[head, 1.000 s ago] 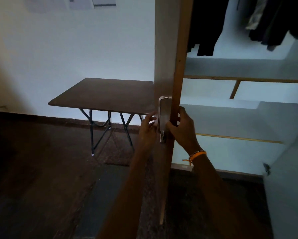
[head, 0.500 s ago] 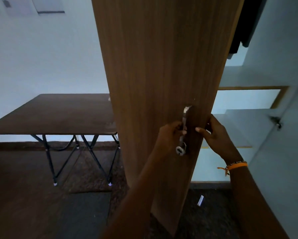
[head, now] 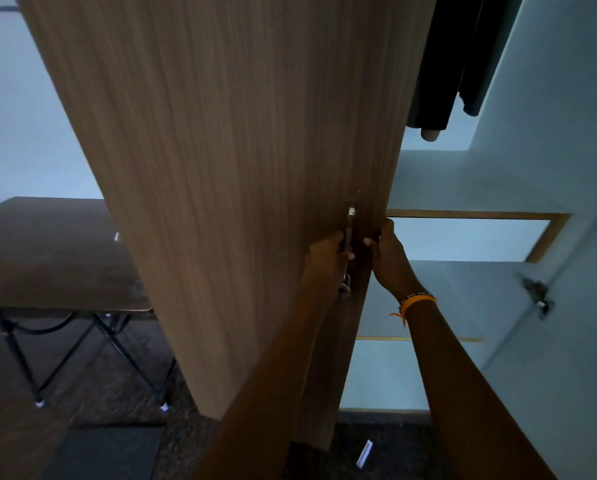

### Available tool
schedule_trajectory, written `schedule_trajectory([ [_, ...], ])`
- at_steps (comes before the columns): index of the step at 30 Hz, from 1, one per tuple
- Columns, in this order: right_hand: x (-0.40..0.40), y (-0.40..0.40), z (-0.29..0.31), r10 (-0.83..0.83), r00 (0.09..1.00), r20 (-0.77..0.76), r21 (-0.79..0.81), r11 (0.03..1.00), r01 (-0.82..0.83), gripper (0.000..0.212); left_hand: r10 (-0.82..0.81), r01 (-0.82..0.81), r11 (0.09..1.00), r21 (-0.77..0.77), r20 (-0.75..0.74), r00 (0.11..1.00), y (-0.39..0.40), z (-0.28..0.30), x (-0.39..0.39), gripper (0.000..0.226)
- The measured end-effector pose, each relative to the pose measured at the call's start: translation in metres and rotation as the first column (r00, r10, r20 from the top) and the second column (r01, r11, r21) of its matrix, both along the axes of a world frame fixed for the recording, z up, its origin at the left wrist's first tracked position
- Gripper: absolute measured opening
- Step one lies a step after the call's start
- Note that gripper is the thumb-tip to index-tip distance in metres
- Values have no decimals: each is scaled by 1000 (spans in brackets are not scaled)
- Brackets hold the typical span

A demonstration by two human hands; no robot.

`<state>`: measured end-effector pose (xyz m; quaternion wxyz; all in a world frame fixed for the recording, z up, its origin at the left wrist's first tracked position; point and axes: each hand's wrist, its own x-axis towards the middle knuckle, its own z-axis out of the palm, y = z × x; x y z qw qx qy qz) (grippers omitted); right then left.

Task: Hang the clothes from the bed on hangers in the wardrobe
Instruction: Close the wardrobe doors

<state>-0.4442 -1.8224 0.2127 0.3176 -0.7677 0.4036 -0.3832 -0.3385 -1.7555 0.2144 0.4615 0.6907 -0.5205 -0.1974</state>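
A wooden wardrobe door (head: 228, 168) fills the middle of the view, swung partway across the wardrobe opening. My left hand (head: 326, 256) grips the metal handle (head: 349, 226) on its face. My right hand (head: 389, 258), with an orange band at the wrist, holds the door's free edge, fingers curled round it. Dark clothes (head: 442, 64) hang inside the wardrobe at the upper right. The bed and loose hangers are out of view.
Pale wardrobe shelves (head: 463, 237) with wood trim show to the right of the door. The second door (head: 567, 306), pale with a small latch, stands open at far right. A dark folding table (head: 48, 254) stands left. A small white scrap (head: 364, 453) lies on the floor.
The door has swung from edge-on to face-on, covering more of the wardrobe opening. Both hands stayed on its handle and edge, and the view has moved closer.
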Motion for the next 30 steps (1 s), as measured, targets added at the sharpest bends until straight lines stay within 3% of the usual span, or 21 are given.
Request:
schedule_trajectory([
  [10,23,-77,0,-35,993,-116,-54,998,29,34,49,-49,999,-5,14,999,-66,0,16,10],
  [26,35,-118,3,-111,941,-320,-134,988,71,30,-56,51,998,45,113,992,-106,-3,40,28],
  [30,20,-94,-1,-216,947,-238,-251,956,154,43,121,-90,986,-140,230,966,-99,-3,30,30],
])
